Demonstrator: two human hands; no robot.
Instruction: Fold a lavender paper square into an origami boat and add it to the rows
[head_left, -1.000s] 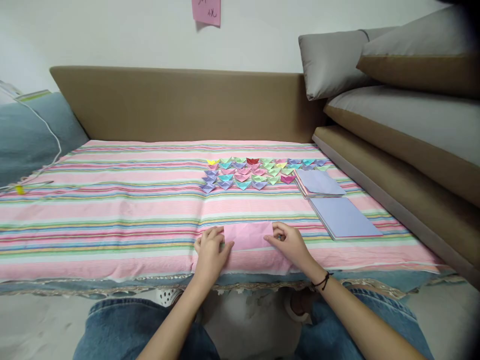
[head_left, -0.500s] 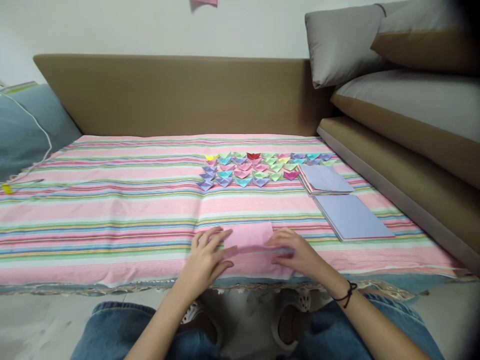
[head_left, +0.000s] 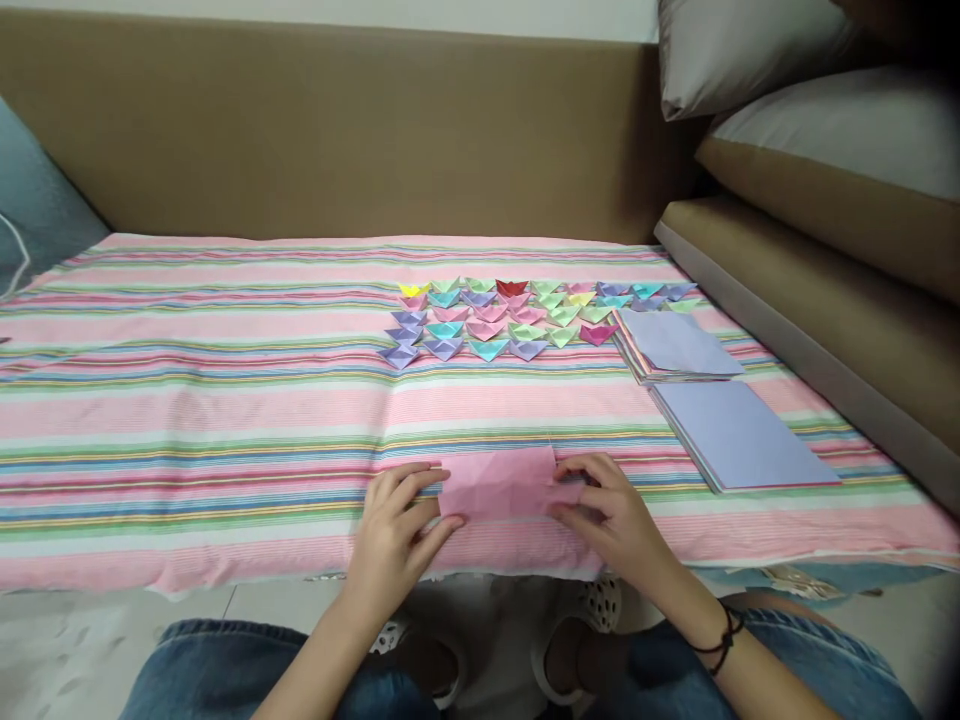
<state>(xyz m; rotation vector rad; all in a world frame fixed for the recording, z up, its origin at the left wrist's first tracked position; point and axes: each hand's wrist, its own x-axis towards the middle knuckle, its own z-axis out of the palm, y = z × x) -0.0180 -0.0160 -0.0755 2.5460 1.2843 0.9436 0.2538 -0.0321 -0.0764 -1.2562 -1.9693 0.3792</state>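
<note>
A pink sheet of paper [head_left: 495,482], wider than it is tall and creased across, is between my hands near the front edge of the striped cloth. My left hand [head_left: 397,525] pinches its left end, thumb at the lower corner and fingers at the upper one. At the right end, the fingertips and thumb of my right hand [head_left: 604,510] close around the paper's edge. Farther back lie several rows of small folded paper boats [head_left: 487,330] in yellow, red, pink, green, blue and purple.
To the right lie a stack of coloured paper [head_left: 679,345] and a second lilac-topped stack [head_left: 742,435]. Grey and brown cushions [head_left: 832,170] are piled at the right edge. A brown backrest [head_left: 337,130] stands behind the striped cloth [head_left: 247,410].
Both hands have closed on the ends of the pink paper, which now shows creases and a narrower shape. The view has tilted down and come closer.
</note>
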